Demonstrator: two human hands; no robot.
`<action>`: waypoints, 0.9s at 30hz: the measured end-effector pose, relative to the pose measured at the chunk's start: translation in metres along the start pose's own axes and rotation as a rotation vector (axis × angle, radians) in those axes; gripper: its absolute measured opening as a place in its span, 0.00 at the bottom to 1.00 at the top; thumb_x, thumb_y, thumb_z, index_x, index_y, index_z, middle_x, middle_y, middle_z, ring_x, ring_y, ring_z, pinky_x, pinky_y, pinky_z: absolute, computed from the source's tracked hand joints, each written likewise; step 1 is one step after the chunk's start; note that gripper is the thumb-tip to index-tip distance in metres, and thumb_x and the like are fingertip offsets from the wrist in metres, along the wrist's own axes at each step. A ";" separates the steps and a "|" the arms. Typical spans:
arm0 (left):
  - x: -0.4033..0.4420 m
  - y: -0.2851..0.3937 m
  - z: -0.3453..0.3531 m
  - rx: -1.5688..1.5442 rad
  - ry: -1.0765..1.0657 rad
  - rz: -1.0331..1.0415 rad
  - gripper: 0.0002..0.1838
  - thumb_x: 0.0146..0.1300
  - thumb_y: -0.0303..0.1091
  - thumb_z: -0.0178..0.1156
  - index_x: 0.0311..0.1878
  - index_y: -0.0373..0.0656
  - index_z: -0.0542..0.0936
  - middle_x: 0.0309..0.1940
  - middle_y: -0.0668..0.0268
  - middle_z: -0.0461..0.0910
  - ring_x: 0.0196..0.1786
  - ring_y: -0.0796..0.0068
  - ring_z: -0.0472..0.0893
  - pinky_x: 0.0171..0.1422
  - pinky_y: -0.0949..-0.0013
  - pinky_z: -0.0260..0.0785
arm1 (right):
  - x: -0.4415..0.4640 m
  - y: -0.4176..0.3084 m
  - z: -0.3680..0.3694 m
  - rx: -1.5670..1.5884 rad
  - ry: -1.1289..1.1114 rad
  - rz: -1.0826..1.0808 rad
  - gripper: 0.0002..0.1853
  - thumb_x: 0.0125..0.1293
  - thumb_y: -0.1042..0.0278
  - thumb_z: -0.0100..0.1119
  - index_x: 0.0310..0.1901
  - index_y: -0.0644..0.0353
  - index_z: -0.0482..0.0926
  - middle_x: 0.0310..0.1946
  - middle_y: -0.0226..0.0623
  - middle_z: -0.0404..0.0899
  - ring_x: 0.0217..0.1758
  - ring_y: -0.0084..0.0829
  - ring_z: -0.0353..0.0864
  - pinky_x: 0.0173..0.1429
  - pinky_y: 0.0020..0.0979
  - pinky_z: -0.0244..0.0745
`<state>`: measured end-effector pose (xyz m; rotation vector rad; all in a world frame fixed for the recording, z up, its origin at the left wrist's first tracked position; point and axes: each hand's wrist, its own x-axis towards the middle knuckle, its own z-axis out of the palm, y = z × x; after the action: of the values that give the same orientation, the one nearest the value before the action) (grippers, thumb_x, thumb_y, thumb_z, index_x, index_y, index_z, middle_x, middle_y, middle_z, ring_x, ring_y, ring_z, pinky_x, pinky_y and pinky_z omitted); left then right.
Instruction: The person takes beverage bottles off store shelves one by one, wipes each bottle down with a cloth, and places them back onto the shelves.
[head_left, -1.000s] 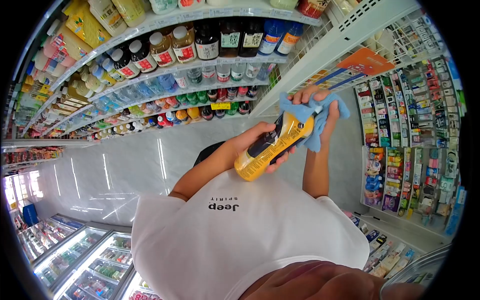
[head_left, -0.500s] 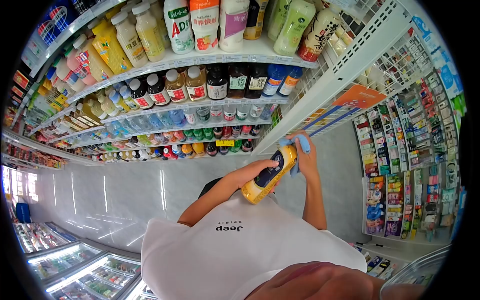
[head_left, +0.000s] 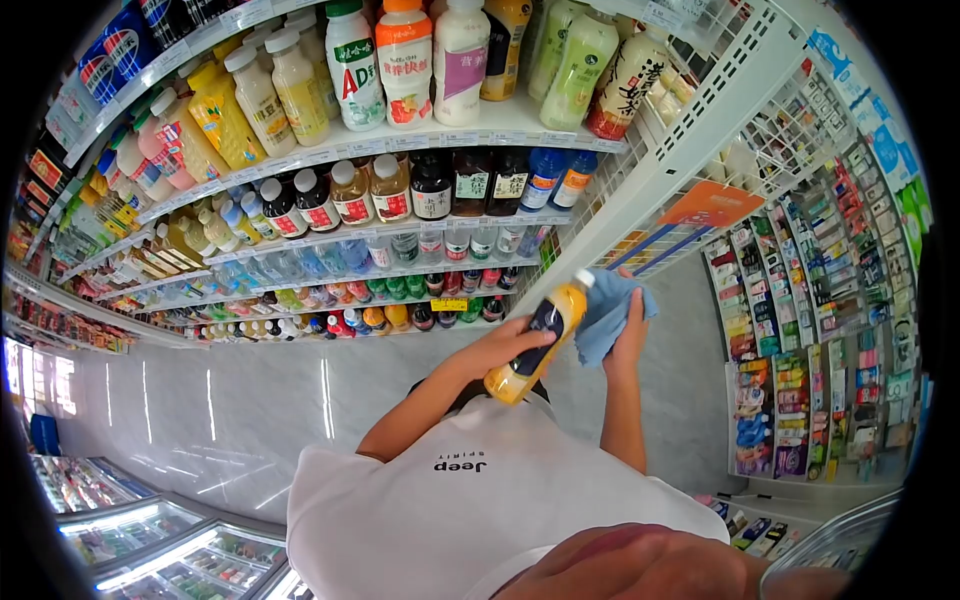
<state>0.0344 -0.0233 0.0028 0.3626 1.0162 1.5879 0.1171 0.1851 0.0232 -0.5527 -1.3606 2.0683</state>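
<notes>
The left hand (head_left: 503,346) wraps its fingers around a yellow bottle (head_left: 553,322); the right hand (head_left: 629,338) grips a blue cloth (head_left: 602,318) (apparently wiping), which calls for steady hold.

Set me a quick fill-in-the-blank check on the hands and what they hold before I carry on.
1. The left hand grips the bottle, whose cap is ____ in colour.
2. The right hand holds a ____ cloth.
3. The bottle's capped end points ____ the shirt.
4. The larger word printed on the shirt reads ____.

Missing words: white; blue; away from; Jeep.
</notes>
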 end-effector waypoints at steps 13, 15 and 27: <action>0.002 0.163 -0.004 0.640 0.458 0.842 0.26 0.65 0.38 0.72 0.61 0.36 0.76 0.50 0.64 0.83 0.51 0.77 0.81 0.60 0.68 0.74 | -0.019 0.003 -0.025 -0.017 -0.010 0.118 0.29 0.80 0.46 0.46 0.67 0.64 0.71 0.58 0.42 0.79 0.61 0.35 0.80 0.68 0.37 0.73; 0.003 0.180 0.003 0.685 0.521 0.852 0.29 0.65 0.42 0.73 0.61 0.33 0.75 0.48 0.60 0.84 0.49 0.76 0.83 0.58 0.69 0.75 | -0.019 0.003 -0.025 -0.013 -0.010 0.115 0.28 0.80 0.46 0.46 0.67 0.63 0.72 0.57 0.41 0.80 0.60 0.35 0.81 0.68 0.37 0.73; 0.043 0.233 -0.018 1.153 0.971 1.267 0.41 0.55 0.62 0.74 0.58 0.34 0.79 0.46 0.56 0.84 0.47 0.58 0.85 0.52 0.59 0.77 | -0.018 0.002 -0.024 -0.021 -0.005 0.107 0.28 0.80 0.47 0.46 0.66 0.64 0.72 0.54 0.41 0.81 0.57 0.34 0.82 0.64 0.36 0.76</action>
<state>-0.1410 0.0166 0.1585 1.2554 2.8418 2.1000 0.1454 0.1886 0.0123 -0.6425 -1.3835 2.1435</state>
